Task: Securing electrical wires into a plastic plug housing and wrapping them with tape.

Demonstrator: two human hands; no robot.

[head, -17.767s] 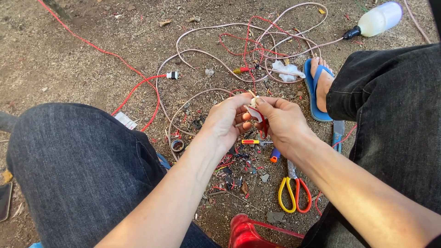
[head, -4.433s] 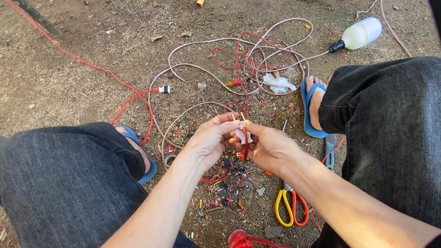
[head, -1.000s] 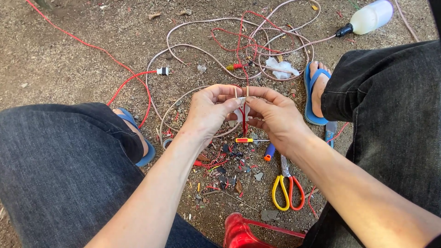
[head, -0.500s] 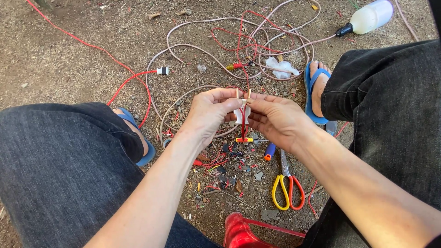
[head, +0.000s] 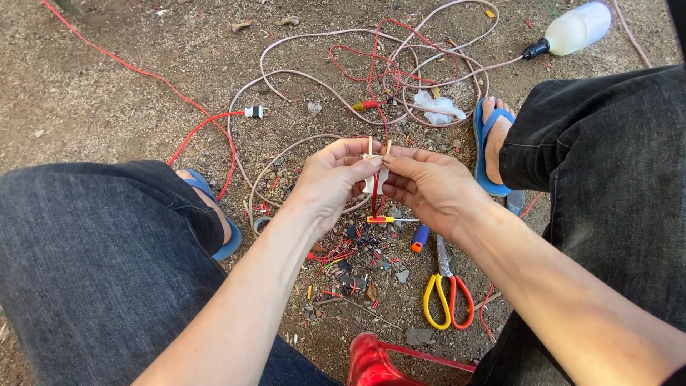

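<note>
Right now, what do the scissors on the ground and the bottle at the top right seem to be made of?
The scissors look like bare grey metal blades with glossy plastic handle loops, one yellow and one red-orange; the smooth, bright colour suggests plastic. The bottle seems to be translucent whitish plastic with a black nozzle cap: light glows through its cloudy wall. Both lie on gritty dirt ground, away from the left hand and right hand.
</note>
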